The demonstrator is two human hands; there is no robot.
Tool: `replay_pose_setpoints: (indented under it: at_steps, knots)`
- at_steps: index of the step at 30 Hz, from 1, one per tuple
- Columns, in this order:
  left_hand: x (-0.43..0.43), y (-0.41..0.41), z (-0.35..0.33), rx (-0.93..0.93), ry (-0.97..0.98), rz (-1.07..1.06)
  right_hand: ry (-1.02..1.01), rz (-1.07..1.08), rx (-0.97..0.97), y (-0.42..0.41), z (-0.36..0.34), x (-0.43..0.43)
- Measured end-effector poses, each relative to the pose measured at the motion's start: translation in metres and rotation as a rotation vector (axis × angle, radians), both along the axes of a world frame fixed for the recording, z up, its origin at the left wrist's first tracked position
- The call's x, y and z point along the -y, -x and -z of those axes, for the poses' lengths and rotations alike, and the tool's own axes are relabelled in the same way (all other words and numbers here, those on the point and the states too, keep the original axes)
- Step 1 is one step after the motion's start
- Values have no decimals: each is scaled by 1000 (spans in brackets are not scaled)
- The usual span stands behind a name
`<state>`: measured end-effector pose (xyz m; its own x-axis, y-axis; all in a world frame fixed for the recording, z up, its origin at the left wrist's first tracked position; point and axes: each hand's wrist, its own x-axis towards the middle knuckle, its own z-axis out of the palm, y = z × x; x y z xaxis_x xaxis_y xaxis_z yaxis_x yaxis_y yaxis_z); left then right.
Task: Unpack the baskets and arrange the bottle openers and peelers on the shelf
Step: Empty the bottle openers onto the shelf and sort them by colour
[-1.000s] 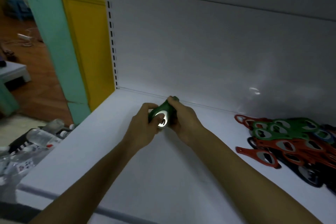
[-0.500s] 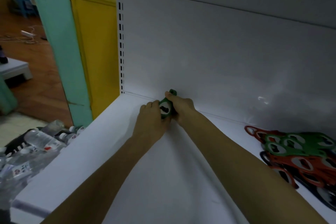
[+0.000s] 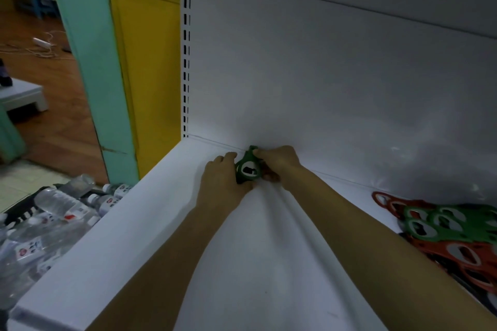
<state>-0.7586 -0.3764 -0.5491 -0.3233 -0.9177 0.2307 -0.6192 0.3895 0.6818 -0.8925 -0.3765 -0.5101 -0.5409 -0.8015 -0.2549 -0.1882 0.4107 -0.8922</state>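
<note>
A green bottle opener (image 3: 247,166) stands upright at the back of the white shelf (image 3: 150,223), close to the back panel. My left hand (image 3: 224,183) holds its left and lower edge. My right hand (image 3: 277,162) pinches its top and right side. How many openers are between my hands is hidden by my fingers. A loose heap of green and red bottle openers (image 3: 451,234) lies on the shelf at the right edge of view.
The white back panel (image 3: 322,75) rises behind the shelf, with a slotted upright (image 3: 186,62) at its left end. Below the shelf's left edge lie several plastic water bottles (image 3: 53,212). A teal post (image 3: 91,62) and yellow wall panel (image 3: 150,62) stand to the left.
Both hands moved the green opener away from me, from mid-shelf to the back panel. The camera view shifted left, so the heap of openers slid toward the right edge.
</note>
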Motion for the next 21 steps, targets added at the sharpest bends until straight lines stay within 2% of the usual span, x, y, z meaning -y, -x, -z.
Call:
replay_pose_setpoints:
  at_steps: [7, 11, 17, 21]
  knots:
    - [6, 2, -2, -27, -1, 34, 67, 59, -68, -9, 5, 4]
    - [9, 1, 0, 38, 66, 41, 83, 65, -46, -10, 6, 1]
    - [8, 1, 3, 12, 106, 9, 72, -3, -150, -4, 8, -12]
    - [6, -3, 2, 23, 120, 8, 95, -38, -144, -1, 11, -20]
